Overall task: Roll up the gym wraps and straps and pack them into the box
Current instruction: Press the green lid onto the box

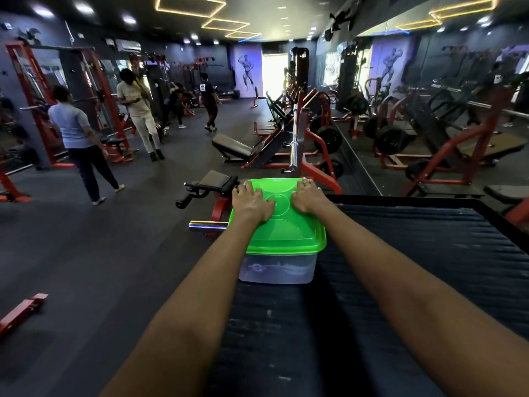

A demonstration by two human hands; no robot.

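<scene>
Where the black ribbed platform [415, 253] fills the near right of the view, the box [277, 267] stands at its far left corner, and everything else is best placed from that box. Beyond the box and to its left spreads the dark gym floor [86, 253], with red-framed machines [286, 133] behind the box and a mirror wall [429, 96] off to the right of it. Several people [74, 133] stand or walk well to the left of the box and farther back. A padded bench [217, 179] sits just behind the box's left side, and a chrome bar end [206, 224] sticks out just beside its left edge.

The box is a clear tub with a bright green lid [283, 230] set on top of it; through the near wall something pale shows inside, too blurred to name. The left hand [252, 203] lies on the lid's far left part, palm down, fingers spread and reaching to the far left corner of the lid. The right hand [307, 196] lies on the far right part in the same way, its fingertips [305, 183] at the lid's far edge. Both sets of fingers are extended and pressing flat on the lid, not wrapped round anything. The raised circle in the middle of the lid lies between the two hands.
</scene>
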